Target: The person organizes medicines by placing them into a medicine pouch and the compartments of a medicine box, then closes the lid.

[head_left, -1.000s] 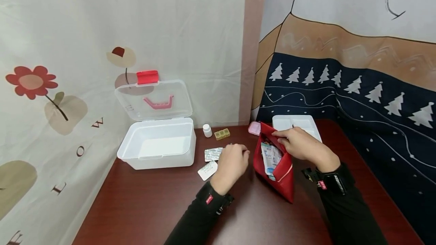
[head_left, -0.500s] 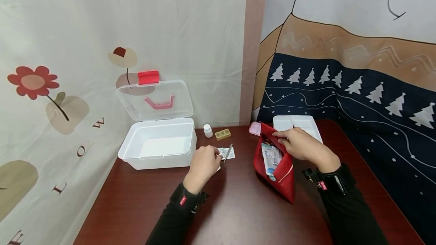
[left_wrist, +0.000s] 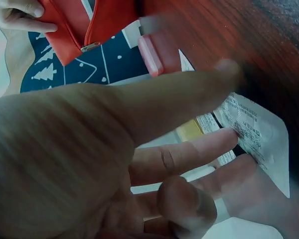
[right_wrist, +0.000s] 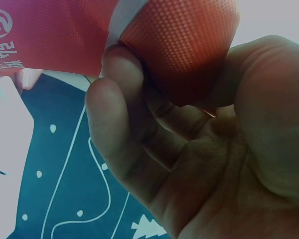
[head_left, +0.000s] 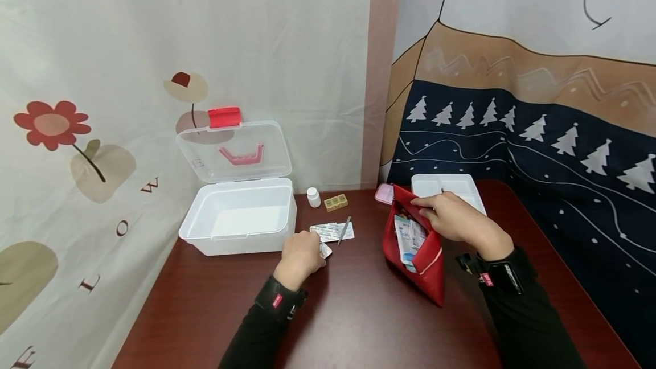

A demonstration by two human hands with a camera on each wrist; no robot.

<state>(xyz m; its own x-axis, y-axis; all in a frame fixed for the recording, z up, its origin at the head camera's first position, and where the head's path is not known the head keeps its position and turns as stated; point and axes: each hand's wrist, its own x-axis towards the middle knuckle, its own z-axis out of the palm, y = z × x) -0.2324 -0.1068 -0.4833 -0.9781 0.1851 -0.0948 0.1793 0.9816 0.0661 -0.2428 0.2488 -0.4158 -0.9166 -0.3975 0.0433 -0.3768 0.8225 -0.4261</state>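
Observation:
My left hand is low over the table, in front of the white box. Its fingers look extended in the left wrist view, the fingertips touching or very near a silvery-white blister pack; the thumb stands apart. That near pack is mostly covered by the hand in the head view. Just behind lies another blister pack, with a slim metal tool like tweezers across its right part. My right hand pinches the top flap of a red pouch, which gapes and shows packets inside.
A white box stands with its clear lid raised. A small white bottle and yellowish pill case sit behind the packs. Near the pouch are a pink case and a white divided tray.
My left hand has moved left from beside the far blister pack to the near one and lowered. The metal tool now shows on the far pack. My right hand keeps its hold on the pouch.

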